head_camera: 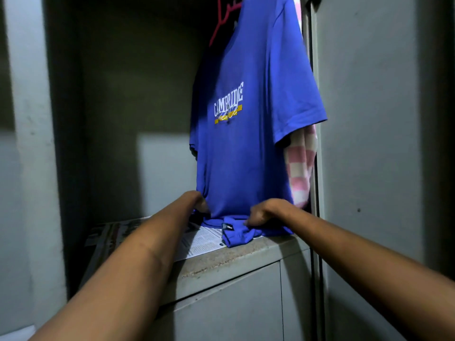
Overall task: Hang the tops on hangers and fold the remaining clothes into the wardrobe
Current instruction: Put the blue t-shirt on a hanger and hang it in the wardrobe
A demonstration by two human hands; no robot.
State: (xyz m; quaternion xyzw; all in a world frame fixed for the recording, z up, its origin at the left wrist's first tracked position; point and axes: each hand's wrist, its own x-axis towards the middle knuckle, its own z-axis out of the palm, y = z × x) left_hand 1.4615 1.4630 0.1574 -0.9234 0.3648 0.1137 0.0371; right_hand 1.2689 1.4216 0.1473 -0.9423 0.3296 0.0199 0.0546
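Hanging inside the open grey metal wardrobe (369, 119): a bright blue short-sleeved cotton T-shirt with white and yellow chest lettering (246, 148), up near the right wall, presumably on a hanger hidden above the frame. Too long for the compartment, so its hem bunched on the speckled grey inner shelf (236, 257), partly over a sheet of printed newspaper lining (202, 239). Behind it, pressed to the right wall, a pink-and-white checked top (300, 168), showing only below the blue sleeve. Upper left, a thin red wire-like hanger (221, 23), apparently bare. Left hand (199, 205) at the shirt's lower left edge, fingers tucked behind the cloth and out of sight, so impossible to say whether gripping or merely touching. Right hand (258, 216) at the lower right hem, fingers (251, 222) curled down and pinching the gathered fabric. Both hands low and spread, most likely to pull the body straight and settle the surplus hem neatly on the shelf. Hanging of this top seemingly done bar the smoothing; no clothes for folding in view.
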